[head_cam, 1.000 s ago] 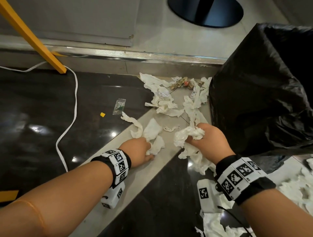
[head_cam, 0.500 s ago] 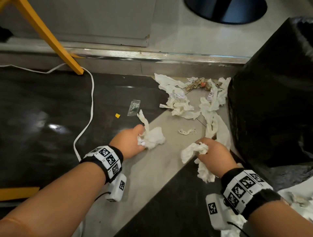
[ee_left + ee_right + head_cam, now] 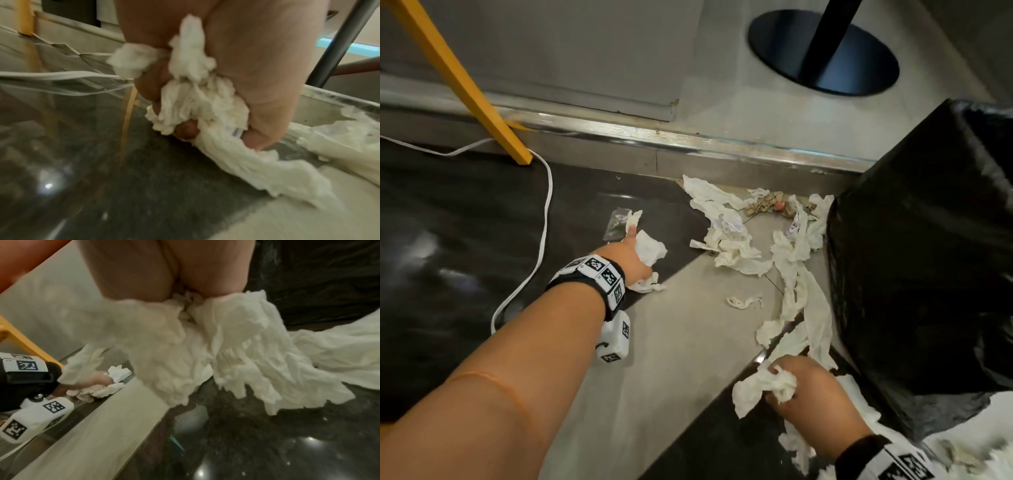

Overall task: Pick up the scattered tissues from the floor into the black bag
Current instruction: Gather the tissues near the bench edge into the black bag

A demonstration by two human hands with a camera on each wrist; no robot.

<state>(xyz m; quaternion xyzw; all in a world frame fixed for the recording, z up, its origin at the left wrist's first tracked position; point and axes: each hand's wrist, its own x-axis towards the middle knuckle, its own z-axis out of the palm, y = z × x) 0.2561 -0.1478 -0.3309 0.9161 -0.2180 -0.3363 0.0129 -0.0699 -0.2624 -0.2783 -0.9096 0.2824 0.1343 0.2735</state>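
My left hand grips a crumpled wad of white tissues low over the dark floor, beside a small clear plastic packet; the left wrist view shows the fingers curled round the wad. My right hand holds another bunch of tissues, with long strips trailing from it. More loose tissues lie on the pale floor strip toward the step. The black bag stands at the right, close to my right hand.
A white cable runs across the dark floor at left, past a yellow leg. A metal-edged step crosses behind the tissues. Beyond it stands a black round pole base. More tissues lie at bottom right.
My left hand has moved away and to the left with its wad, toward the plastic packet. My right hand has drawn back toward me, pulling its tissues along the floor.
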